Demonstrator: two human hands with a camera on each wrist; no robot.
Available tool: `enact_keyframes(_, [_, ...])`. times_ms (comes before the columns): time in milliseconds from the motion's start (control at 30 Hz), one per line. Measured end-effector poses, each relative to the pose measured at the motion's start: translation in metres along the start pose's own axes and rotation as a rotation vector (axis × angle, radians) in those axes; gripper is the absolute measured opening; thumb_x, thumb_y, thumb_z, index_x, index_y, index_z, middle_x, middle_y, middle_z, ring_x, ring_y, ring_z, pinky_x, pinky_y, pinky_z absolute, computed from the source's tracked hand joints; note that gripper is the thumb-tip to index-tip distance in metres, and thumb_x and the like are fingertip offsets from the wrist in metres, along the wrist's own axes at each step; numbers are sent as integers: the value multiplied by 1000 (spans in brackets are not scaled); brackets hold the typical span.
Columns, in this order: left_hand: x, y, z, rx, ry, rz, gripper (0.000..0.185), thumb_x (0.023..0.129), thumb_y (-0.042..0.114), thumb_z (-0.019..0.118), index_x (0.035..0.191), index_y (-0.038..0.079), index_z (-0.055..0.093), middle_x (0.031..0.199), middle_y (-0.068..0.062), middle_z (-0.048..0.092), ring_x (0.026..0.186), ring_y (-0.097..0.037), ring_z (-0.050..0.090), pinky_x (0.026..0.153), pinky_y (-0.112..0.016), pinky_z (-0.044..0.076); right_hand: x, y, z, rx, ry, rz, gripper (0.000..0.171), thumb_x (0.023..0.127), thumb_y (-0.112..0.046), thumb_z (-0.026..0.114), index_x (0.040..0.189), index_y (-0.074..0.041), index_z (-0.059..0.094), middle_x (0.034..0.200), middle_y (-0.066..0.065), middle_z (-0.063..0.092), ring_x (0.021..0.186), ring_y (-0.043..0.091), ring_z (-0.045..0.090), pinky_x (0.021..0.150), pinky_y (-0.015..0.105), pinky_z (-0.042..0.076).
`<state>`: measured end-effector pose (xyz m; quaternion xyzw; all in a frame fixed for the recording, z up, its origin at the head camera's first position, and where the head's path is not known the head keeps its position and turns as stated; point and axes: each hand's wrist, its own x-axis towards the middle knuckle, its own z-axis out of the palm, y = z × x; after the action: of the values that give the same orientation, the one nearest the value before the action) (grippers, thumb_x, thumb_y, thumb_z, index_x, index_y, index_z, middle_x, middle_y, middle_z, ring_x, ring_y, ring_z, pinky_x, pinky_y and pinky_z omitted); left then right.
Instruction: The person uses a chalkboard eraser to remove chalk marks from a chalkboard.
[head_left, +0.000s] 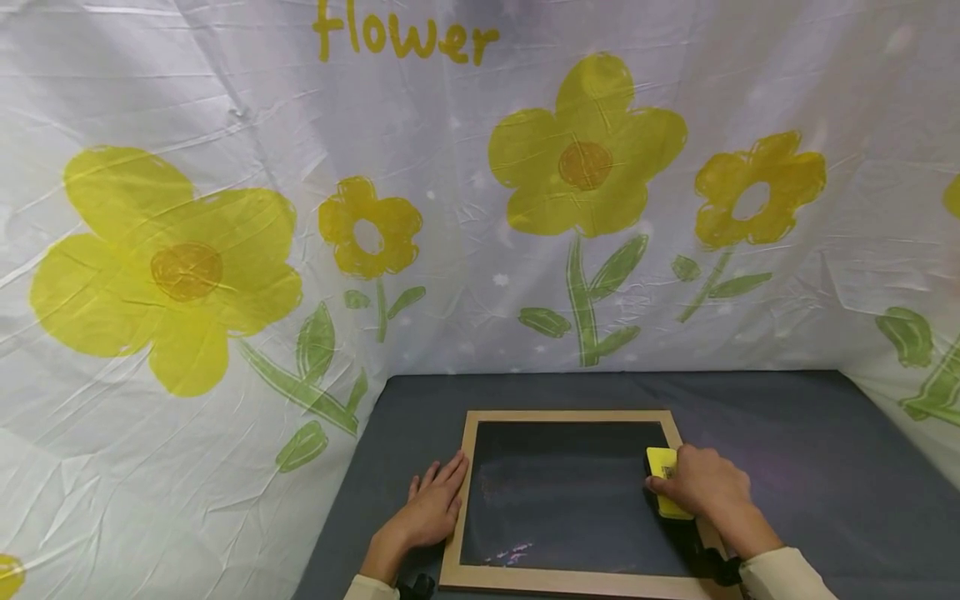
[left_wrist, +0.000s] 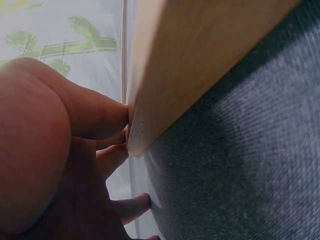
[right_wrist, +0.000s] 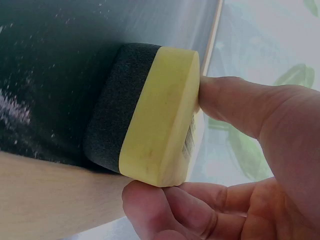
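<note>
A small chalkboard (head_left: 562,492) with a wooden frame (head_left: 570,416) lies flat on the dark cloth. Near the board's right side my right hand (head_left: 708,483) grips a board eraser (right_wrist: 160,112), yellow on its back with a black foam layer. The foam faces the dark surface, close to the wooden edge. At the left side, my left hand (head_left: 431,508) touches the frame with extended fingers; the left wrist view shows fingertips against the wooden edge (left_wrist: 170,70). Pinkish chalk marks (head_left: 512,553) show near the board's lower left, and faint smudges lie above them.
Grey-black cloth (head_left: 840,483) covers the table around the board. Behind and at the sides hangs a white fabric backdrop (head_left: 457,317) printed with yellow flowers and the word "flower". A black wrist strap (head_left: 723,568) sits by the right sleeve.
</note>
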<state>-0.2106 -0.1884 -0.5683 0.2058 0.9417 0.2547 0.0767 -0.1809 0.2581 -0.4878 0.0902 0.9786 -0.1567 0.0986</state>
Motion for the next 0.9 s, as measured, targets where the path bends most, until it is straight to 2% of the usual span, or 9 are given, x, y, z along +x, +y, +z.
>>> enact_keyframes(200, [3, -4, 5, -13, -7, -21, 65, 112, 17, 54, 173, 13, 35, 182, -7, 28, 163, -56, 24, 121, -87, 13, 0, 3, 0, -8, 0, -21, 69, 91, -59, 83, 107, 5, 67, 81, 10, 63, 71, 27, 60, 62, 44, 50])
enact_keyframes(333, [6, -14, 11, -13, 15, -8, 65, 112, 18, 54, 174, 16, 34, 183, -5, 28, 163, -55, 25, 120, -88, 13, 0, 3, 1, -14, 11, -56, 64, 92, -56, 83, 104, 5, 67, 81, 9, 63, 70, 26, 61, 62, 44, 51])
enact_keyframes(433, [7, -15, 10, -19, 12, 6, 65, 113, 19, 52, 175, 18, 33, 183, -5, 26, 162, -57, 23, 119, -89, 11, 0, 2, 3, -27, 20, -82, 60, 93, -54, 83, 102, 4, 68, 81, 9, 64, 69, 26, 61, 62, 44, 52])
enact_keyframes(533, [5, -10, 4, -34, -5, 14, 65, 113, 20, 50, 175, 18, 31, 184, -5, 24, 161, -60, 20, 117, -90, 10, 1, 1, 3, -43, 34, -102, 57, 94, -51, 82, 102, 4, 69, 82, 8, 65, 71, 26, 61, 63, 46, 53])
enact_keyframes(767, [-4, 17, -15, -28, -61, -21, 65, 111, 13, 56, 173, 8, 35, 181, -14, 28, 163, -60, 20, 119, -89, 10, -3, -8, 6, -63, 78, -125, 48, 94, -43, 83, 96, 2, 69, 77, 9, 63, 67, 25, 60, 61, 45, 53])
enact_keyframes(900, [-4, 18, -14, -32, -52, -15, 64, 111, 12, 55, 172, 8, 35, 181, -13, 28, 162, -61, 21, 117, -90, 11, -4, -19, 10, -69, 106, -133, 44, 94, -41, 83, 87, -1, 68, 72, 8, 60, 62, 25, 59, 57, 42, 52])
